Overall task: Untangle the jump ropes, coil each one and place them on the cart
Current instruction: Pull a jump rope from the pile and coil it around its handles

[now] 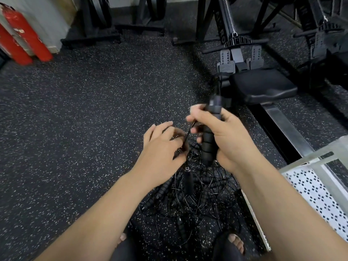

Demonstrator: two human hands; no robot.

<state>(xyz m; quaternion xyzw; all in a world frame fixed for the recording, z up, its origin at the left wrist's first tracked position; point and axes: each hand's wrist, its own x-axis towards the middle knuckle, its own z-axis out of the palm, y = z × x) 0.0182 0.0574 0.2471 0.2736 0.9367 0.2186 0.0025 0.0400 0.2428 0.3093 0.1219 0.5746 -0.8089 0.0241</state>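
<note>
1. Head view: the right hand [226, 136] grips a black ribbed handle [209, 142] upright, fingers wrapped round it. The left hand [162, 147] pinches the thin cord [188, 133] just beside it.
2. Below both hands, the tangle of jump ropes [197, 194] lies on the speckled floor [94, 110], in front of the person's feet.
3. The white perforated cart [308, 162] stands just right of the tangle. A rowing machine [263, 85] lies beyond, and red fire extinguishers [24, 36] stand far left.

Black ropes [197, 194], speckled floor [94, 110]

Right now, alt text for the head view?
The right hand grips a black jump-rope handle while the left hand holds a thin cord above a tangled rope pile on the speckled floor. A white cart stands right.
</note>
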